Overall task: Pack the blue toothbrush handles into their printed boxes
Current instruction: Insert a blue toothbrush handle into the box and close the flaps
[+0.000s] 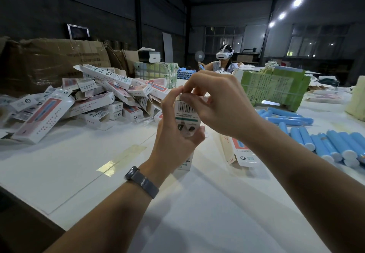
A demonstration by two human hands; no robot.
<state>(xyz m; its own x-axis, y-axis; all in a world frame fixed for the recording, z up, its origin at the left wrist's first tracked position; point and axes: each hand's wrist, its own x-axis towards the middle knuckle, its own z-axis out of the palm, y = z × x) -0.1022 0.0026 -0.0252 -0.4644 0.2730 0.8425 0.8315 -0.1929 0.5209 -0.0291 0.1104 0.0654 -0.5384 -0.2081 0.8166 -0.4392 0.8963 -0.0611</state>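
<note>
A white printed box with a barcode stands upright above the middle of the table. My left hand grips its lower half from the left. My right hand pinches the flap at its top end. What the box holds is hidden. Several blue toothbrush handles lie loose on the right of the table, with more of them further back. Another printed box lies flat under my right forearm.
A heap of printed boxes covers the left of the white table. Green wrapped bundles and brown cartons stand behind. A person wearing a headset sits at the far side.
</note>
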